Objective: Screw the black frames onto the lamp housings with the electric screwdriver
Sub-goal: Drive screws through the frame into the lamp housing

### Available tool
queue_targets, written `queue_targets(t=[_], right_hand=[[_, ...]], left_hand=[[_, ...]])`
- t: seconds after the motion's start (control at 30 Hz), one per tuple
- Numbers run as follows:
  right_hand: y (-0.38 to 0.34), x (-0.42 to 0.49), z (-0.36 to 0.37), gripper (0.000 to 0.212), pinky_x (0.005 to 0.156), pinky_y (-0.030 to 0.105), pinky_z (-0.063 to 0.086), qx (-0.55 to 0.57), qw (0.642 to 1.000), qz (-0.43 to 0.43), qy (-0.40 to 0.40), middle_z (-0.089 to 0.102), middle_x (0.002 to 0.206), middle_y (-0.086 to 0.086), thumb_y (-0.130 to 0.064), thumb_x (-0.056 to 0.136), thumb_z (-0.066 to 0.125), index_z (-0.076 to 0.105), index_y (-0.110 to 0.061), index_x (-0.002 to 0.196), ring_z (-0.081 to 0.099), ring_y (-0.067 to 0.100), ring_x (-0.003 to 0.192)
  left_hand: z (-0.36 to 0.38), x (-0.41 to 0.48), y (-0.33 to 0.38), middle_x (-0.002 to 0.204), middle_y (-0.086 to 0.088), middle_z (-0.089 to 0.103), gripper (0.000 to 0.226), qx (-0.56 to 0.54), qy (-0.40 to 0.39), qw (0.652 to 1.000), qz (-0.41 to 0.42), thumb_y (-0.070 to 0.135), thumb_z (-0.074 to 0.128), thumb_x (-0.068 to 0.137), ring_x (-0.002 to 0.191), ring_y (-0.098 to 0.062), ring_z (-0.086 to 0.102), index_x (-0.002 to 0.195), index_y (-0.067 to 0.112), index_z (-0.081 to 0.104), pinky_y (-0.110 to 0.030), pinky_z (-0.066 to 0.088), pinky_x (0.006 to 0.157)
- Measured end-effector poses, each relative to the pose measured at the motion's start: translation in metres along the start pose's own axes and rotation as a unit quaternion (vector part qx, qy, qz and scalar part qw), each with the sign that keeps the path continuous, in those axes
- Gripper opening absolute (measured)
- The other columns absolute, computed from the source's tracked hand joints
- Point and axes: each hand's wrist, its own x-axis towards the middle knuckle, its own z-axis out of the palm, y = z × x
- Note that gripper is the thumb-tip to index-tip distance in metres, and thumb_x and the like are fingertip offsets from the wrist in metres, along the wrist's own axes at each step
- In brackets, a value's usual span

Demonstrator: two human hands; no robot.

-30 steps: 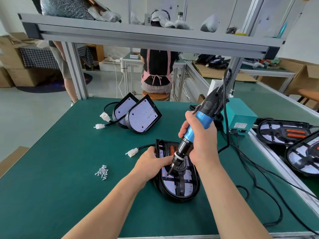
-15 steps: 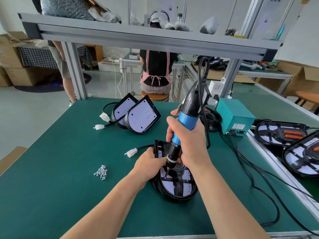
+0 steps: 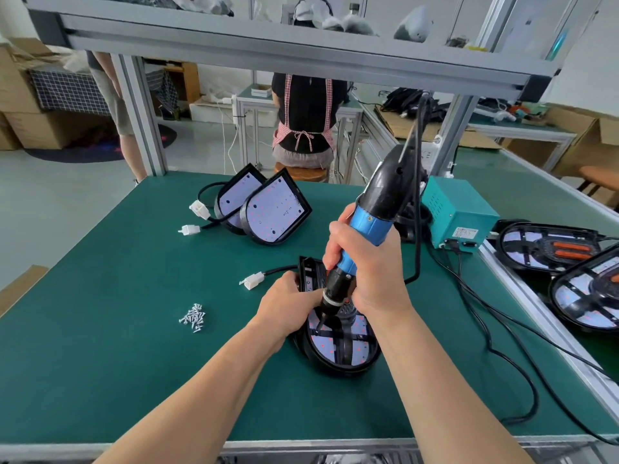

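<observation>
We are leaning over the green table [image 3: 100,380], and the lamp housing [image 3: 335,370] is lying on it directly under our hands, its black frame [image 3: 345,349] sitting across the pale board. Beyond our grip two spare housings [image 3: 274,212] are resting against each other, and off to its right a teal power box [image 3: 459,216] is standing. Our right hand [image 3: 371,276] is wrapping its fingers round the blue barrel of the electric screwdriver [image 3: 368,226], which is tilting up and away while its tip is meeting the frame. Our left hand [image 3: 288,309] is clutching the housing's left edge, just beside the tip. A white connector [image 3: 251,281] is lying just left of that hand, and a small heap of screws [image 3: 193,318] is sitting farther left.
</observation>
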Motion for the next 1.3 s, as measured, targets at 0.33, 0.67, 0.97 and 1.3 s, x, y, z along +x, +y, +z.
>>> queue_targets(t=[0.33, 0.67, 0.97, 1.3], right_hand=[[-0.009, -0.005, -0.006, 0.015, 0.060, 0.034, 0.046, 0.007, 1.000, 0.015, 0.023, 0.053, 0.056, 0.006, -0.007, 0.083, 0.063, 0.059, -0.013, 0.095, 0.050, 0.022, 0.050], [-0.016, -0.010, 0.003, 0.015, 0.060, 0.025, 0.048, 0.008, 1.000, 0.011, -0.016, 0.055, 0.056, 0.009, -0.014, 0.080, 0.071, 0.065, -0.024, 0.089, 0.052, 0.022, 0.053], [-0.012, -0.007, -0.001, 0.018, 0.055, 0.025, 0.047, 0.032, 0.995, 0.014, 0.095, 0.051, 0.057, 0.006, -0.007, 0.079, 0.068, 0.058, -0.013, 0.093, 0.051, 0.020, 0.050], [-0.046, 0.016, -0.024, 0.013, 0.057, 0.030, 0.045, 0.043, 0.993, -0.066, 0.085, 0.053, 0.057, 0.002, -0.010, 0.084, 0.069, 0.061, -0.019, 0.088, 0.050, 0.019, 0.049]], left_hand=[[-0.004, -0.004, 0.004, 0.098, 0.001, 0.073, 0.071, -0.016, -0.028, 0.999, 0.011, 0.061, 0.070, 0.040, 0.096, -0.021, 0.069, 0.099, 0.022, 0.062, -0.045, 0.055, 0.094], [-0.005, 0.002, -0.001, 0.095, 0.003, 0.073, 0.069, -0.044, -0.048, 0.998, 0.009, 0.053, 0.071, 0.039, 0.089, -0.015, 0.071, 0.101, 0.023, 0.061, -0.037, 0.058, 0.085], [-0.005, 0.007, -0.006, 0.098, 0.006, 0.074, 0.070, -0.056, -0.051, 0.997, 0.010, 0.059, 0.076, 0.043, 0.093, -0.013, 0.071, 0.104, 0.027, 0.062, -0.039, 0.057, 0.091], [-0.003, 0.017, -0.015, 0.102, 0.006, 0.077, 0.067, -0.075, -0.064, 0.995, 0.000, 0.054, 0.085, 0.051, 0.097, -0.018, 0.073, 0.108, 0.026, 0.063, -0.045, 0.055, 0.096]])
